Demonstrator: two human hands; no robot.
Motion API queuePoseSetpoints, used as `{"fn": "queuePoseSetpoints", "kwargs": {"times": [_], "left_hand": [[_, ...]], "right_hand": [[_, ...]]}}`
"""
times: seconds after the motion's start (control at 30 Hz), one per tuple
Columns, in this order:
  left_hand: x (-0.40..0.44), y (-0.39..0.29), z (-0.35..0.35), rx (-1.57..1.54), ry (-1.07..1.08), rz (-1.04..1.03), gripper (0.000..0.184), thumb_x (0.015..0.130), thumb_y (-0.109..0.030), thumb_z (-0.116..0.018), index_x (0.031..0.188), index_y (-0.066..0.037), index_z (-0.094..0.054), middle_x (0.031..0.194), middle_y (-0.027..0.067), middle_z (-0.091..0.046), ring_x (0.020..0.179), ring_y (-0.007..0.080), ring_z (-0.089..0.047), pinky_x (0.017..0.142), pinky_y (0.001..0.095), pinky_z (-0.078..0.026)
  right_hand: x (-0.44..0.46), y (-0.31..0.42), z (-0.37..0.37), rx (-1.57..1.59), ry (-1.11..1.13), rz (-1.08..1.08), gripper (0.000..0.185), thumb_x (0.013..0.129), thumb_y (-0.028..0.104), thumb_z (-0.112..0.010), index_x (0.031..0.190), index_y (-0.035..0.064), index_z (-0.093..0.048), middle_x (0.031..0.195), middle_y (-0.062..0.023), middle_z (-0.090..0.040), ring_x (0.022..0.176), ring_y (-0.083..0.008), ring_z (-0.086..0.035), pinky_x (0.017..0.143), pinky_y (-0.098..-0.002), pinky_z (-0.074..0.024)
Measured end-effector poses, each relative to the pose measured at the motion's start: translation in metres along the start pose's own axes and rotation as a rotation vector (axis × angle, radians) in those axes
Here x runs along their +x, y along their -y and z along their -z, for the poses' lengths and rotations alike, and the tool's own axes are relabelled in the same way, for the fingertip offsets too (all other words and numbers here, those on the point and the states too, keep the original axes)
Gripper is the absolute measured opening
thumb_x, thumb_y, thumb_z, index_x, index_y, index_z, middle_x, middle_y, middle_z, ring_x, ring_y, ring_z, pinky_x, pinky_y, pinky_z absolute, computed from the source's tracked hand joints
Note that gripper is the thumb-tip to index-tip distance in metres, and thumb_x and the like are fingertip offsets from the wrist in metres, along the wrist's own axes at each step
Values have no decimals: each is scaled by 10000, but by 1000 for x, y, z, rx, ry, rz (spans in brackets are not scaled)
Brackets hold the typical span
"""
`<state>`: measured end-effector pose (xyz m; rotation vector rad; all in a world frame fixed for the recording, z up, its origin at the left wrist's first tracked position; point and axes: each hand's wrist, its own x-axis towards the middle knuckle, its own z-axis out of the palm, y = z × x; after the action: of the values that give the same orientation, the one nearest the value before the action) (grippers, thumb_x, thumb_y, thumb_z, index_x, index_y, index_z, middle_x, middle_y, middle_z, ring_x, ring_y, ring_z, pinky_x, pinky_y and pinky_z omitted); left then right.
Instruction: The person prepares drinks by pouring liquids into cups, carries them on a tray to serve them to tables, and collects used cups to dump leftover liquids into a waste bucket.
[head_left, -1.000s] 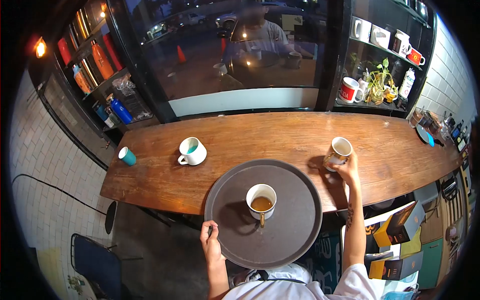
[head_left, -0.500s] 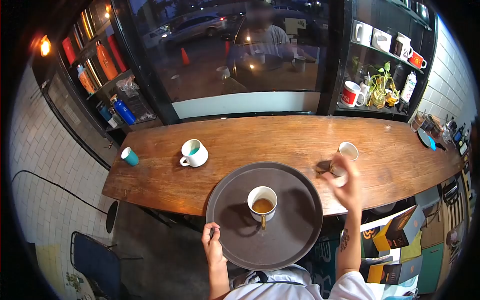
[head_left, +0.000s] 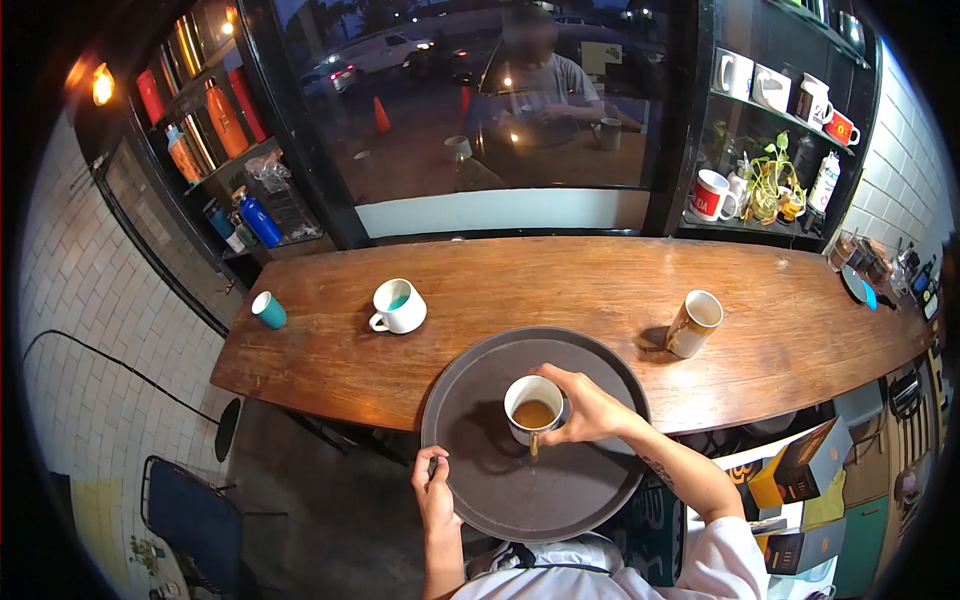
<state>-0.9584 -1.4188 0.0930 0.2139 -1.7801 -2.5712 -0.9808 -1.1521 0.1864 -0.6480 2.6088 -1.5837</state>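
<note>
My left hand [head_left: 435, 492] grips the left rim of the round dark tray [head_left: 500, 498], fingers curled over the edge. On the tray stands a white cup [head_left: 521, 430] with brown liquid inside and a gold handle facing me. My right hand [head_left: 583, 404] is around the right side of this cup, thumb near the handle and fingers behind the rim. A tall white and gold mug [head_left: 690, 328] stands upright on the wooden table [head_left: 540, 270], right of the tray. To the left are a white mug [head_left: 402, 311] with teal inside and a small teal cup [head_left: 269, 311].
Shelves with bottles [head_left: 226, 118] stand at the back left. More mugs [head_left: 712, 196] and a plant [head_left: 773, 180] fill the right shelves. Boxes [head_left: 797, 463] lie at the lower right, and a dark chair [head_left: 192, 515] is at the lower left.
My right hand has let go of the tall mug, leaving it on the table, and has moved left to the cup on the tray. My left hand has stayed on the tray's rim.
</note>
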Motion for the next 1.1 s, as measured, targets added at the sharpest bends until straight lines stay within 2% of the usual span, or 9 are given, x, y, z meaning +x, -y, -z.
{"fn": "queuePoseSetpoints", "kwargs": {"times": [0.13,0.27,0.37,0.53,0.57,0.77,0.9,0.97,1.1], "left_hand": [[-2,-4,-2,44,-7,-11,140,934,19,-487,898,-88,-569,895,-20,-499,852,80,-438,794,237,-386],[-2,1,2,-25,23,14,144,932,23,-483,901,-87,-571,907,-18,-504,855,80,-440,797,237,-389],[-4,-1,7,-6,13,27,145,932,25,-479,916,-83,-575,928,-9,-515,882,85,-459,817,242,-397],[-11,-26,4,-79,0,45,351,926,54,-446,1233,-64,-572,1261,103,-544,1151,193,-517,998,314,-399],[-10,-27,7,-136,72,38,480,922,67,-430,1379,-76,-453,1388,144,-459,1234,232,-480,1056,344,-366],[-21,-51,-17,-243,-59,73,553,912,72,-432,1432,-101,-358,1392,146,-437,1247,257,-463,1042,395,-385],[-6,-14,16,-181,-82,113,493,888,0,-512,1368,-74,-425,1315,134,-503,1172,275,-519,983,413,-434],[-4,-4,25,-302,-92,403,414,850,-127,-585,1250,-41,-519,1201,119,-580,1065,279,-574,913,409,-469],[-10,-13,13,-423,-14,527,387,824,-239,-600,1149,-30,-580,1107,107,-627,998,281,-597,878,404,-478]], "right_hand": [[1,-13,6,22,-297,6,648,564,146,-820,1116,-34,-534,1000,-184,-657,978,-239,-631,869,-369,-493],[7,-20,47,-104,-582,-63,591,563,128,-793,1072,-35,-542,955,-169,-667,936,-231,-645,813,-349,-513],[11,-38,70,-190,-738,-114,580,574,96,-795,1069,-34,-524,974,-195,-650,956,-289,-642,831,-375,-503],[14,-80,84,-255,-874,-162,635,591,89,-798,1134,-26,-489,1024,-216,-641,999,-330,-630,850,-397,-500],[14,-84,85,-266,-876,-202,652,588,106,-810,1140,-24,-487,1028,-217,-641,1003,-340,-628,853,-406,-499],[18,-105,84,-307,-874,-260,627,589,129,-814,1110,-21,-499,1014,-221,-639,993,-350,-627,844,-418,-501],[17,-92,80,-250,-878,-260,631,593,168,-834,1095,-20,-501,1024,-223,-623,1021,-358,-606,864,-421,-487],[11,-98,79,-388,-872,-239,602,657,194,-816,1121,-25,-501,1022,-215,-605,1034,-367,-583,878,-431,-472],[-34,-70,57,-524,-986,-201,461,778,142,-713,1159,-25,-515,974,-199,-598,965,-374,-583,831,-440,-469]]}}
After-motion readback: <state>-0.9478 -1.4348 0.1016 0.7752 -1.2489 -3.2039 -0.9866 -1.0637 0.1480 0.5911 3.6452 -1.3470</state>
